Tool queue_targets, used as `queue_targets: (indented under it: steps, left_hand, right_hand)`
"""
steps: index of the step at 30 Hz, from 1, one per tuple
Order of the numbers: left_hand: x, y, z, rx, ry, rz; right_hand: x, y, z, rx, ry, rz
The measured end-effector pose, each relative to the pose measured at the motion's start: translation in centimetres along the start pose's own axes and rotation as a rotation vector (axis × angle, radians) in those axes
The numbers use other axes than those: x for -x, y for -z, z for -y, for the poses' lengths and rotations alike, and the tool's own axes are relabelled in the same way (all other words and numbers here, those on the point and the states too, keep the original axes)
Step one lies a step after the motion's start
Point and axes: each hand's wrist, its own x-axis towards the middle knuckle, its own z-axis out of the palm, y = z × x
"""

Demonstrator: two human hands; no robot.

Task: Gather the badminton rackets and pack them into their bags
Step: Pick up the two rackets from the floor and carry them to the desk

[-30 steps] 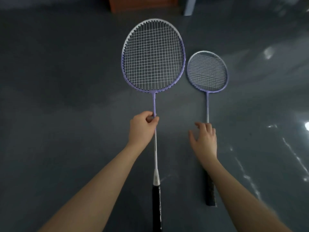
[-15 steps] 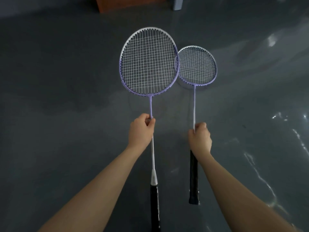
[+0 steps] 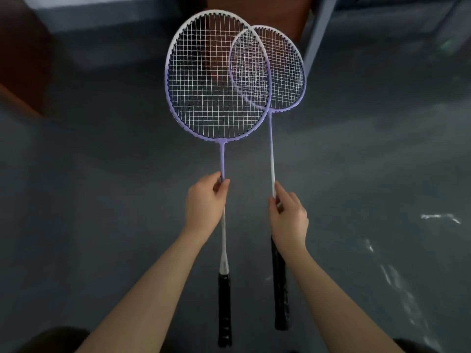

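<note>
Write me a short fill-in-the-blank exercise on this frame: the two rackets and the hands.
1. The left hand pinches the left racket by its ____.
2. The number of rackets held off the dark floor is ____.
3. Both rackets' grips are wrapped in ____ tape.
4. The head of the right racket, held by the right hand, partly ____ the other head.

Missing words: shaft; two; black; overlaps

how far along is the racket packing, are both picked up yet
Gathering looks done: the left hand grips the shaft of the left racket, and the right hand grips the shaft of the right racket, heads overlapping in the view above the grey floor. Packing is left: no bag is in view, so neither racket is bagged yet.
</note>
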Motion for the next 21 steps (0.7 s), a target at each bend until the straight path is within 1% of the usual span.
queue_targets:
  steps: [5,9,14,17,21]
  left_hand:
    - [-1.5,12.4,-10.4,-0.03,-0.023,-0.066]
    - [-2.6,22.1,-19.9,-0.027,-0.087,-0.116]
    - [-4.1,34.0,-31.0,0.071,-0.159,-0.169]
    - [-5.4,39.9,-35.4,0.076,-0.219,-0.217]
    - [-8.0,46.0,-39.1,0.045,-0.297,-0.267]
  right_hand:
    - [0.3,8.7,14.3,-0.045,0.09,0.002]
    - [-0.4,16.5,25.9,-0.078,0.151,-0.008]
    - [-1.2,24.9,39.9,-0.176,0.23,-0.039]
    - [-1.8,28.1,47.1,-0.201,0.29,-0.077]
    - [-3.1,30.2,54.1,-0.24,0.33,-0.125]
